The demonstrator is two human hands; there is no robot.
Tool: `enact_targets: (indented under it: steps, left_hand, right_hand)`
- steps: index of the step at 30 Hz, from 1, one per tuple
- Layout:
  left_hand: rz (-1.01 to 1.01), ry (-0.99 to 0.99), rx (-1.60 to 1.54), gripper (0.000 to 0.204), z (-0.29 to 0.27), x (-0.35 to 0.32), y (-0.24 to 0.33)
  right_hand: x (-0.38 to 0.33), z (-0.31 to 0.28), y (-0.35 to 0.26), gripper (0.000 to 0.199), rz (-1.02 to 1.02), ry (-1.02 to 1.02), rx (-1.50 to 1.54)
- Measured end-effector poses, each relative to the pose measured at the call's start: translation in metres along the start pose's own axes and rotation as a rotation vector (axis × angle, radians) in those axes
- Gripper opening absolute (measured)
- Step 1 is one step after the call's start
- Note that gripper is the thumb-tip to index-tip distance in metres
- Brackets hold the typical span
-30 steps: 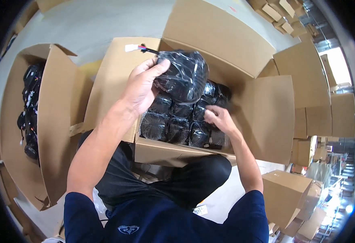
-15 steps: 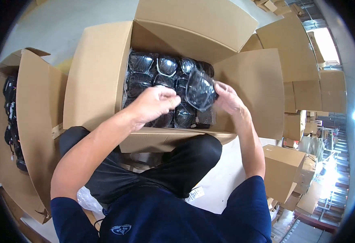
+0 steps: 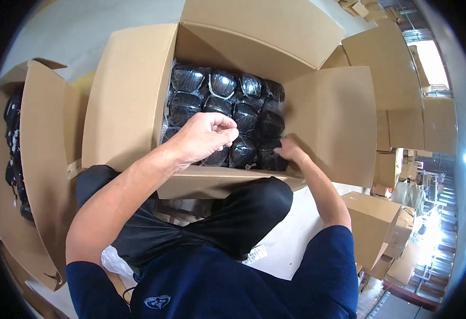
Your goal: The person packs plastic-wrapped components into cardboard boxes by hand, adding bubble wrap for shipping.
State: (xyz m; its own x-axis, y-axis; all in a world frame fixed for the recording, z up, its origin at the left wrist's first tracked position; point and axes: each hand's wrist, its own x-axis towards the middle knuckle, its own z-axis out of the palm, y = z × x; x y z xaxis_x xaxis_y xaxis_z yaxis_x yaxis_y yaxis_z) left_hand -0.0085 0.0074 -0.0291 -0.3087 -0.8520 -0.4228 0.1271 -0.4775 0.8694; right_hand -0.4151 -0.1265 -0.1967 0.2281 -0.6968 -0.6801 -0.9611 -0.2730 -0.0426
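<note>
Rows of rounded, glossy black parts in clear plastic wrap [image 3: 222, 85] fill an open cardboard box [image 3: 233, 183] in front of me. My right hand [image 3: 292, 151] reaches into its near right corner. Its fingers are on a plastic-wrapped black part [image 3: 270, 157] there, partly slipped between it and the box wall; some fingertips are hidden. Over the near middle of the box hovers my left hand [image 3: 211, 137], fingers curled and thumb against them. Whether anything small is in that pinch cannot be made out.
The box's flaps [image 3: 129, 95] stand spread outward around it. On the left, another open carton [image 3: 44, 159] holds dark parts with wires. Closed cartons [image 3: 371, 223] are stacked at the right. My bent knees [image 3: 262, 207] press close to the box's near side.
My right hand has lowered the wrapped black part from above the rows into the near right corner. My left hand stays in nearly the same place, fingers more tightly curled.
</note>
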Motion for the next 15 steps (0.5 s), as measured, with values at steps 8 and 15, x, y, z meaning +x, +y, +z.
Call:
enact_targets:
  steps: [8, 15]
  left_hand:
    - [0.064, 0.057, -0.049, 0.027, 0.004, -0.001, 0.002]
    - [0.086, 0.067, -0.021, 0.031, -0.002, -0.004, 0.009]
  right_hand:
    - [-0.023, 0.02, -0.016, 0.107, -0.14, -0.083, -0.354]
    - [-0.016, 0.0, -0.057, 0.117, -0.046, 0.06, -0.086]
